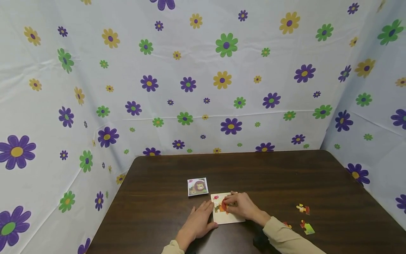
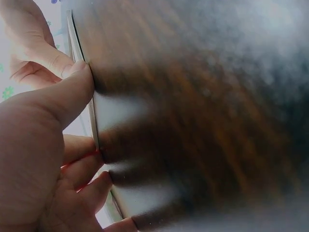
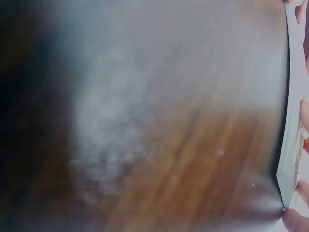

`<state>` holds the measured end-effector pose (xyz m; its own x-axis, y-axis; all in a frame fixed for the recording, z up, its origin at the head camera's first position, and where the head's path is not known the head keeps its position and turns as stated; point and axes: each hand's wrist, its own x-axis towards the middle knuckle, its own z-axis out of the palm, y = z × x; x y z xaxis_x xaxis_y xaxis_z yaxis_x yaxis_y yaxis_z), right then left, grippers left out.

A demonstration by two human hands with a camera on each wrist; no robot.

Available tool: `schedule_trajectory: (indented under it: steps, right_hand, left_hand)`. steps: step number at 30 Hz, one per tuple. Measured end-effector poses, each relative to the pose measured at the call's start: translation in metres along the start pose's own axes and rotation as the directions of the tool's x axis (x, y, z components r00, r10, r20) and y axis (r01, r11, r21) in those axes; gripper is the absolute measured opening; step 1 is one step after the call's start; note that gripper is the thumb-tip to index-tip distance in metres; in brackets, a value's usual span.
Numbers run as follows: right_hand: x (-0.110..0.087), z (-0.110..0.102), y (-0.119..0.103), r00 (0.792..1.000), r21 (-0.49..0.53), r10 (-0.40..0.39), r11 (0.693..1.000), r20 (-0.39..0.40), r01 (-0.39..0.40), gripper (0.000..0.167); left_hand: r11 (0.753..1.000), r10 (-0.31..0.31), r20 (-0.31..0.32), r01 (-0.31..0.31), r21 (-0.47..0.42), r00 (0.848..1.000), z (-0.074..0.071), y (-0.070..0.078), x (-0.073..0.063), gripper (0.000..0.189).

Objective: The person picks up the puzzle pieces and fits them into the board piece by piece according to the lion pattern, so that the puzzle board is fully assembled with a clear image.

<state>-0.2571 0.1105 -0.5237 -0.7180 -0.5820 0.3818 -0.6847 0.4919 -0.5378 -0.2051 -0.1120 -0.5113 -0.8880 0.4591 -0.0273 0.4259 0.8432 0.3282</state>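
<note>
A pale puzzle board [image 1: 233, 219] lies on the brown table, with joined picture pieces [image 1: 217, 208] in its left part. My left hand [image 1: 198, 219] rests at the board's left edge, its fingers stretched out and the thumb spread. From the right, my right hand [image 1: 243, 206] reaches over the board and pinches an orange-red puzzle piece [image 1: 223, 205] against the picture; the fingers hide part of it. In the left wrist view, the left thumb [image 2: 77, 92] touches the thin board edge [image 2: 94, 121]. The right wrist view shows mostly table, with fingertips [image 3: 295, 220] by the board's corner.
Loose puzzle pieces lie on the right: a yellow and orange one [image 1: 303, 209], a green one [image 1: 307, 227], and another [image 1: 287, 224] partly behind my right sleeve. A lion picture card [image 1: 197, 186] lies behind the board. Flowered cloth [image 1: 203, 106] hangs around the table.
</note>
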Motion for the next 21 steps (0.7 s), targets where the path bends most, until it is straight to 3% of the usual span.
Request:
schedule_trajectory:
  steps: [8,21]
  right_hand:
    - [0.004,-0.011,-0.007,0.988,0.038,0.132,0.99,0.082,-0.135,0.034]
    - [-0.02,-0.045,0.015,0.952,0.053,0.305,0.951,0.001,-0.304,0.048]
  left_hand:
    - [1.0,-0.009,0.009,0.009,-0.004,1.0,0.001,0.0,0.0,0.071]
    - [1.0,-0.016,0.013,0.016,-0.011,1.0,0.0,0.0,-0.001,0.071]
